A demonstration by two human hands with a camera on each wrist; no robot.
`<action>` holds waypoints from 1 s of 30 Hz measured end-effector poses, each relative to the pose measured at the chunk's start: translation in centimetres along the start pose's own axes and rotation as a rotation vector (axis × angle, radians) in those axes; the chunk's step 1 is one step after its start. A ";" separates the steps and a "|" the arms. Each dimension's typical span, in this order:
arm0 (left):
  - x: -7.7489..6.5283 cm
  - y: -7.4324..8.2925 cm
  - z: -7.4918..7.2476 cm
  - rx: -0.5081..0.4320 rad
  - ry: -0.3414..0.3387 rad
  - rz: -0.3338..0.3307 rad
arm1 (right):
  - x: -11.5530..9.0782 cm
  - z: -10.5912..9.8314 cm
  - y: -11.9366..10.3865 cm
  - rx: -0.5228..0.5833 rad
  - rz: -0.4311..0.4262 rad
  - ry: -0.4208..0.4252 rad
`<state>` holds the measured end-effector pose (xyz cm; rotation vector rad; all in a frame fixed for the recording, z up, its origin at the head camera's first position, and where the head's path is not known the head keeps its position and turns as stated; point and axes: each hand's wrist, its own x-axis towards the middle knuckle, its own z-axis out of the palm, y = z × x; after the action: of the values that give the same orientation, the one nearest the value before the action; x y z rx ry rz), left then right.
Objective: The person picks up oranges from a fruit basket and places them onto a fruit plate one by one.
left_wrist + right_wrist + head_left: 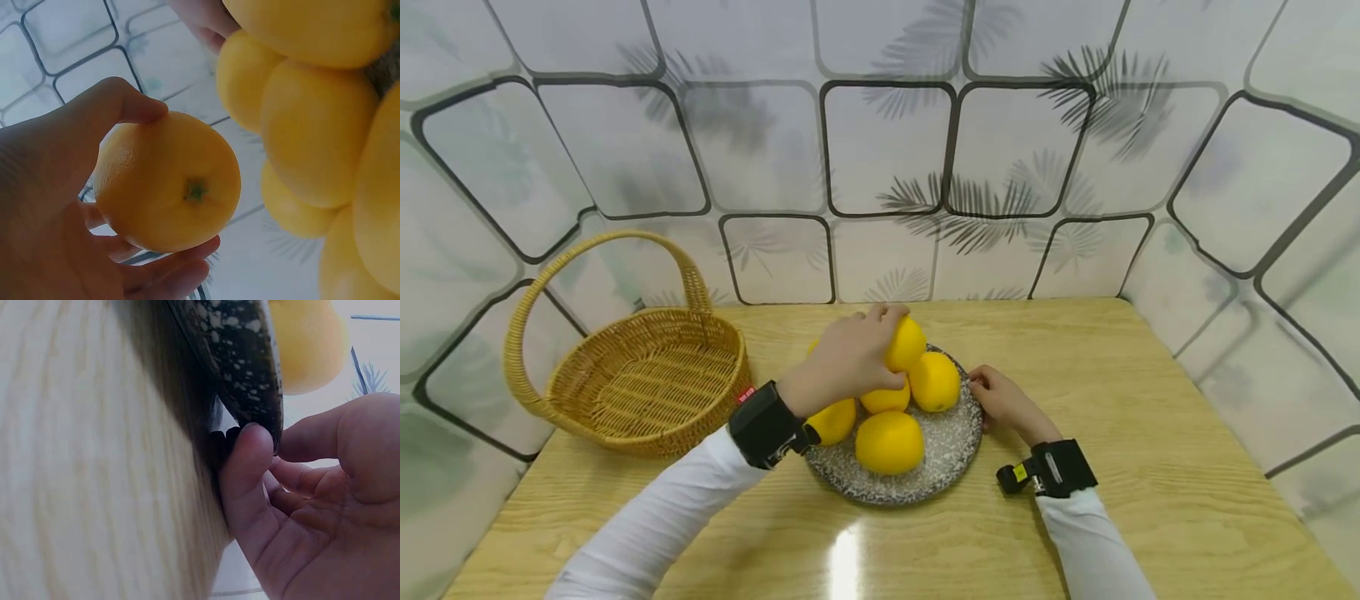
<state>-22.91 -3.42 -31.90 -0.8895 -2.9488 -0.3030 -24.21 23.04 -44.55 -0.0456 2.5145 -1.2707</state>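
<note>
My left hand (pixel 850 354) grips an orange (pixel 907 343) from above, over the far part of a speckled grey plate (pixel 951 442). In the left wrist view, thumb and fingers curl round that orange (pixel 169 181), its green stem spot facing the camera. Several more oranges lie on the plate, among them a front orange (pixel 890 443) and a right orange (pixel 935 382); my left hand partly hides others. At the plate's right edge, my right hand (pixel 1006 402) pinches the dark speckled rim (pixel 250 381), as the right wrist view shows.
A wicker basket (pixel 730 367) with a tall arched handle stands left of the plate, with nothing inside and a small red tag on its side. Both stand on a light wooden table (pixel 1150 500). Patterned wall panels (pixel 887 150) enclose the back and sides.
</note>
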 end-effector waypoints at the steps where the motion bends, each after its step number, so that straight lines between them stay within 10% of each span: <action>1: 0.0 0.2 0.1 -0.005 -0.006 0.010 | 0.0 0.0 0.0 0.000 0.001 -0.005; 14: -0.4 3.4 1.7 -0.050 -0.076 0.124 | -0.1 -0.1 0.3 0.021 -0.010 -0.018; 30: -0.6 4.6 4.5 0.126 -0.146 0.235 | 0.1 -0.2 0.3 0.004 -0.018 -0.013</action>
<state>-19.80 0.88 -35.61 -1.2743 -2.9073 -0.0425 -24.33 23.31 -44.71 -0.0752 2.5064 -1.2781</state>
